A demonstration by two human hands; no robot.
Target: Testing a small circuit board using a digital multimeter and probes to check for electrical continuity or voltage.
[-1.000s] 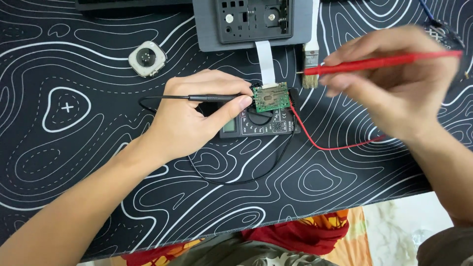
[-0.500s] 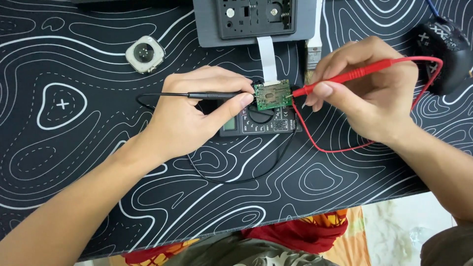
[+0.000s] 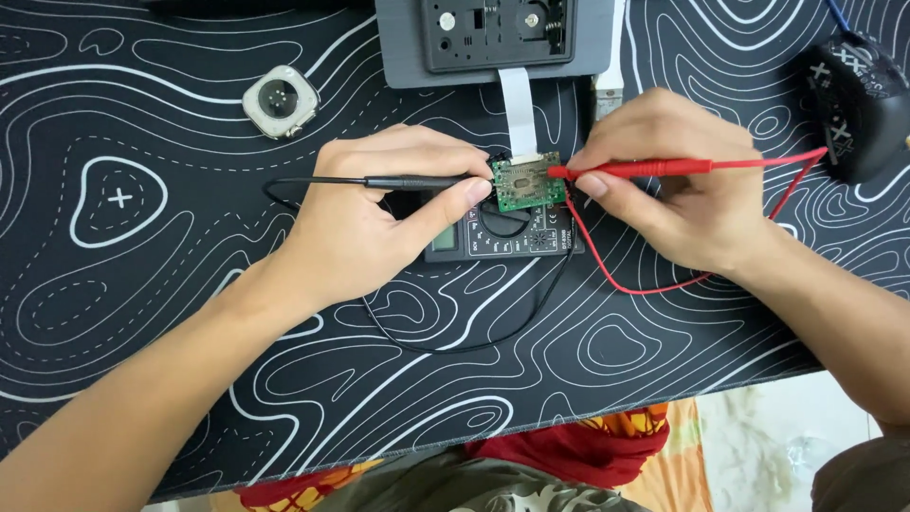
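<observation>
Red probe: the right hand (image 3: 678, 180) has brought the slim red plastic test probe (image 3: 630, 170) down from mid-air, and its tip now sits on the right edge of the board; a second ago it was still off to the right, clear of it.
Meaning of the change: with both tips now on the board, I'd judge the probing itself is under way rather than still being lined up.
Circuit board: the small green rectangular circuit board (image 3: 527, 185) is propped on the top edge of the dark grey handheld multimeter (image 3: 498, 232), at the middle of the mat.
Black probe: the thin black test probe (image 3: 408, 180) meets the board's left edge, much as before.
Left hand: the left hand (image 3: 370, 223) has its fingers closed around the black probe, thumb pressed beside the board.
Right hand fingers: pinched narrowly on the red shaft.
Leads: a red wire (image 3: 654, 283) and a black wire (image 3: 455, 343) loop over the black desk mat with white contour lines (image 3: 190, 313).
Further out: a grey device with a white flat ribbon cable (image 3: 493, 38), a square pale watch body (image 3: 279, 100) and a black patterned computer mouse (image 3: 853, 100).
</observation>
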